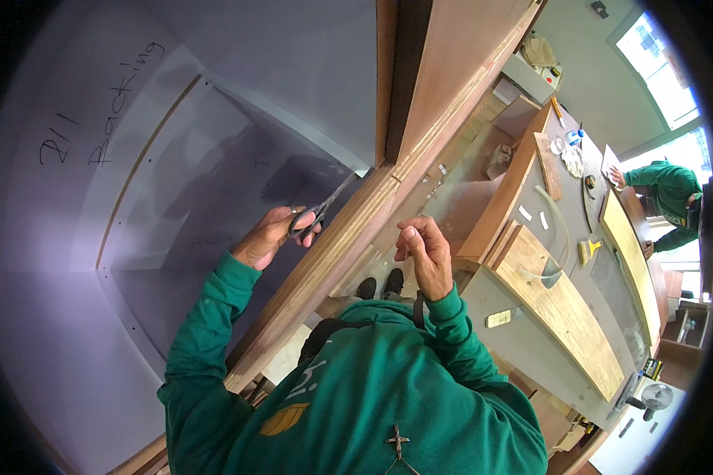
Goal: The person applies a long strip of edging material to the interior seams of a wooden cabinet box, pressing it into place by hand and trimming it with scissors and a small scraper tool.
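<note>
Lavender box (47, 214): is filling the left side, is opening toward the wooden rim (317, 273).
Left hand (273, 237): is holding the scissors (322, 207) by the loops, with fingers closed around these handles.
Scissors: are pointing along the rim toward an inner corner of the box; are appearing nearly closed; at the tips, cannot tell if touching.
Careful handling: probably is needing a steady wrist, small cuts, and tips away from the smooth lavender face.
Right hand (426, 253): is hovering between rim and table (590, 218), with fingers curled, thumb near forefinger; cannot tell if pinching something thin.
Table: is carrying a pale board (558, 317) along the near edge, a yellow brush (588, 251) more inward.
Co-worker (673, 194): is leaning at the far edge, in green.
</note>
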Demonstrator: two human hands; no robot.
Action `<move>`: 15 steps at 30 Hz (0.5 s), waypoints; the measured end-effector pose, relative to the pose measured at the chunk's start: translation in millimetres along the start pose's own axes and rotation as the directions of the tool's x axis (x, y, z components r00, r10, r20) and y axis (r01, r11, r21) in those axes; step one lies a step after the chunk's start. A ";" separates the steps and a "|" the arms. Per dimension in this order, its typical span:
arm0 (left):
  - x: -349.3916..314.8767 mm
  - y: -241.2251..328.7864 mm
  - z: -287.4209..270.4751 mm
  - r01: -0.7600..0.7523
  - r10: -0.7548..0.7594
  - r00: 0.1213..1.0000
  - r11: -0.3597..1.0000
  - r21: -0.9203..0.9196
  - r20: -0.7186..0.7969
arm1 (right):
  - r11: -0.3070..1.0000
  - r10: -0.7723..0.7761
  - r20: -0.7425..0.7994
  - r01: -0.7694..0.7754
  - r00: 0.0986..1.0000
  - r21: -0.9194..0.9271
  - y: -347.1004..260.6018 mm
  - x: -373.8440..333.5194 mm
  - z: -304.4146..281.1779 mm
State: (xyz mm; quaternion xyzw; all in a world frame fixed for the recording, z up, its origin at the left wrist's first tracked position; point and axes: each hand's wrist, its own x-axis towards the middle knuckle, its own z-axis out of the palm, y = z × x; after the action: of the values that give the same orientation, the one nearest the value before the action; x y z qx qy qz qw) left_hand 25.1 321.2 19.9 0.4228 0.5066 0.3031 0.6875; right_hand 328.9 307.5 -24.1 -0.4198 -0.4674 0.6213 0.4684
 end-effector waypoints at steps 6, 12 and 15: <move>3.4 0.0 0.9 0.000 0.000 1.000 1.000 -0.023 0.005 | 1.000 0.000 -0.009 0.000 1.000 -0.026 -1.6 2.6 2.1; 9.3 -1.0 4.6 -0.010 0.010 1.000 1.000 0.003 0.006 | 0.999 -0.003 -0.008 0.003 1.000 -0.034 0.7 4.3 2.3; 11.9 -3.1 3.2 -0.021 0.021 1.000 1.000 -0.002 0.010 | 0.999 -0.006 -0.006 0.006 1.000 -0.037 0.1 4.5 5.1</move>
State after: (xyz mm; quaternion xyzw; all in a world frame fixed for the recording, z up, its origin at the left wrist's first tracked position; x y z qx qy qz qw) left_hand 31.7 328.9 12.3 0.4290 0.4982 0.3087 0.6874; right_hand 323.1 311.0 -23.5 -0.4289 -0.4787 0.6097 0.4639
